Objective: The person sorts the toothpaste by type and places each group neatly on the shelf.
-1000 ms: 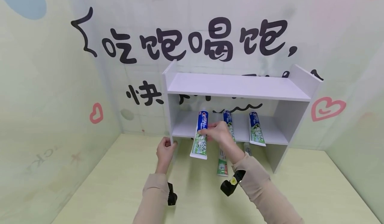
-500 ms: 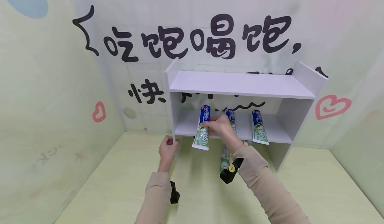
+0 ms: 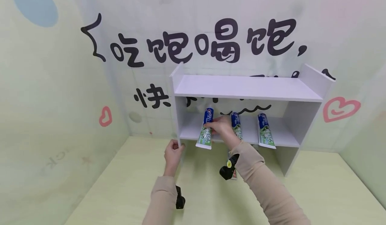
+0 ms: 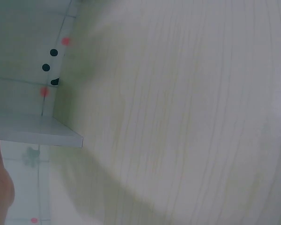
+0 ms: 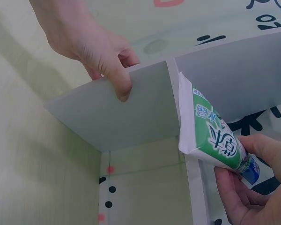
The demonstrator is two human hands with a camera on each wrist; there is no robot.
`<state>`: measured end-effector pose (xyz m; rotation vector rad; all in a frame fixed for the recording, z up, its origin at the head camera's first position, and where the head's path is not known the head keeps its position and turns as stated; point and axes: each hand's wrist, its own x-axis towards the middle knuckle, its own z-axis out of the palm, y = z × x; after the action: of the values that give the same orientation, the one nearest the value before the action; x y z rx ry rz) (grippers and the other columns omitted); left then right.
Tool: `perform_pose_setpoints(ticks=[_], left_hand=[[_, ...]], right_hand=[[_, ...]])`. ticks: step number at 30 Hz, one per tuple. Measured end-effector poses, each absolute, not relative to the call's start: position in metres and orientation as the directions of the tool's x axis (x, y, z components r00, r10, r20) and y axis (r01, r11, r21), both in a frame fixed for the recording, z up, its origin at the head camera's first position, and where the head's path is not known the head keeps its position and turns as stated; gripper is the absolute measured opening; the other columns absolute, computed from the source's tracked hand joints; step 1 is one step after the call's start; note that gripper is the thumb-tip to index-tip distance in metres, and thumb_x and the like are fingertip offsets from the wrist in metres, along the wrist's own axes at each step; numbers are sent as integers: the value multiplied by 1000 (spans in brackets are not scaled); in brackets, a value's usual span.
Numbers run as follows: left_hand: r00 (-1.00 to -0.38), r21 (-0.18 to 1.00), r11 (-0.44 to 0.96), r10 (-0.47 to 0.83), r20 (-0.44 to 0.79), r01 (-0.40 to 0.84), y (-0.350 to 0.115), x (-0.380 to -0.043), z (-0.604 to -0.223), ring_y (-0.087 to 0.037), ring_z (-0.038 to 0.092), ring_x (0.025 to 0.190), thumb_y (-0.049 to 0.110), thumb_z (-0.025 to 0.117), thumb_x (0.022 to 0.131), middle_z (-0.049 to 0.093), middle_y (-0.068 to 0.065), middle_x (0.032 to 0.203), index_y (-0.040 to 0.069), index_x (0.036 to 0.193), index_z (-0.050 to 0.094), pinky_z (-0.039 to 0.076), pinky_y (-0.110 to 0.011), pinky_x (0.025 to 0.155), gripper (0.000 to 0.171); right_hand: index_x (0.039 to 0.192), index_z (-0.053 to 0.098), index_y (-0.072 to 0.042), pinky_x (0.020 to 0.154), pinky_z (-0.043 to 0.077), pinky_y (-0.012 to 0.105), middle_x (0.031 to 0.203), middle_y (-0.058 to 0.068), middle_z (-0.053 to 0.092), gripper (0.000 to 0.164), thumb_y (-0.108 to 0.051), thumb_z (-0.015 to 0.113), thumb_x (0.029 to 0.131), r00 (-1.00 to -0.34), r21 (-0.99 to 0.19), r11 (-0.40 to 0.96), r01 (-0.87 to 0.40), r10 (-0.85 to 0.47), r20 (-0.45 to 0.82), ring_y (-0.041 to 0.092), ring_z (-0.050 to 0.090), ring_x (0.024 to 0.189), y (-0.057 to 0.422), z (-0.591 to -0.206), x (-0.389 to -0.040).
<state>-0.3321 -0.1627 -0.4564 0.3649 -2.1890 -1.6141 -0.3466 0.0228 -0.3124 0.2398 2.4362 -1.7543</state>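
My right hand (image 3: 223,127) pinches a blue, green and white toothpaste tube (image 3: 205,133) between thumb and fingers at the left end of the middle shelf (image 3: 250,131). The tube's white crimped end overhangs the front edge, seen close up in the right wrist view. My left hand (image 3: 173,155) grips the front edge of the white shelf unit's left side panel (image 5: 140,108), thumb on the inner face. Two similar tubes lie on the middle shelf: a centre tube (image 3: 236,124), partly behind my right hand, and a right tube (image 3: 266,131).
Beneath the middle shelf, another tube (image 3: 234,175) is mostly hidden by the right wrist and its black camera (image 3: 228,167). The upper shelf board (image 3: 250,87) spans above. A pale wood-grain tabletop (image 3: 120,188) extends in front, with printed walls behind and beside.
My right hand has moved the toothpaste tube back into the shelf, so less of it overhangs. My left hand keeps its grip on the panel. The head view has shifted slightly.
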Motion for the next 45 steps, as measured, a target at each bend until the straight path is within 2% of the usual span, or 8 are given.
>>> perform_pose_setpoints(ticks=[14, 22, 25, 28, 31, 35, 40, 45], left_hand=[[-874, 945, 322, -446, 195, 46, -161, -331, -457, -10, 58, 73, 17, 65, 76, 67, -7, 83, 8, 83, 58, 43, -28, 69, 13], [-874, 945, 326, -451, 181, 27, -160, -324, -460, -13, 58, 75, 19, 64, 77, 65, -5, 83, 10, 85, 59, 42, -27, 64, 13], [-875, 947, 319, -450, 176, 27, -161, -323, -460, -15, 58, 76, 19, 64, 77, 64, -5, 83, 10, 85, 59, 42, -26, 63, 13], [-881, 951, 309, -439, 175, 35, -161, -325, -459, -14, 57, 76, 19, 64, 77, 64, -5, 83, 10, 85, 59, 41, -26, 64, 13], [-882, 950, 308, -434, 182, 44, -161, -327, -457, -15, 57, 76, 20, 63, 76, 64, -5, 83, 10, 85, 58, 41, -27, 65, 14], [-878, 947, 318, -438, 196, 53, -161, -329, -456, -14, 57, 75, 19, 63, 76, 64, -5, 83, 11, 84, 58, 40, -27, 66, 12], [-875, 943, 327, -433, 215, 69, -161, -330, -455, -14, 56, 74, 19, 63, 76, 63, -4, 81, 10, 83, 58, 39, -28, 67, 12], [-879, 942, 332, -431, 203, 55, -161, -328, -457, -14, 56, 74, 19, 63, 76, 64, -5, 82, 10, 84, 59, 37, -29, 69, 12]], right_hand=[[110, 57, 5, 55, 50, 19, 104, 18, 65, 51, -17, 77, 69, -980, -891, 410, 193, 126, -155, 12, 57, 60, 17, -315, -362], [103, 61, 8, 43, 39, 18, 88, 17, 69, 54, -27, 79, 66, -991, -800, 591, 103, 125, -36, 8, 48, 46, 16, -321, -357], [114, 53, 11, 45, 39, 18, 90, 17, 67, 66, -29, 78, 68, -995, -798, 598, 76, 95, -24, 8, 47, 50, 17, -321, -353], [113, 55, 10, 52, 42, 20, 95, 19, 67, 64, -30, 78, 69, -997, -799, 597, 68, 73, -30, 11, 51, 58, 19, -320, -350], [111, 58, 9, 70, 50, 27, 107, 21, 64, 60, -30, 77, 70, -999, -818, 574, 42, 38, -25, 21, 61, 79, 21, -319, -345], [120, 52, 7, 92, 45, 38, 122, 21, 56, 64, -29, 75, 72, -1000, -870, 492, 7, -19, -18, 32, 55, 111, 26, -321, -336], [122, 51, 6, 95, 44, 39, 124, 20, 55, 63, -27, 74, 73, -999, -928, 371, -25, -39, 12, 33, 53, 114, 31, -325, -326], [122, 51, 4, 95, 45, 37, 124, 19, 56, 62, -26, 74, 73, -999, -940, 338, -38, -39, 26, 31, 54, 114, 32, -327, -316]])
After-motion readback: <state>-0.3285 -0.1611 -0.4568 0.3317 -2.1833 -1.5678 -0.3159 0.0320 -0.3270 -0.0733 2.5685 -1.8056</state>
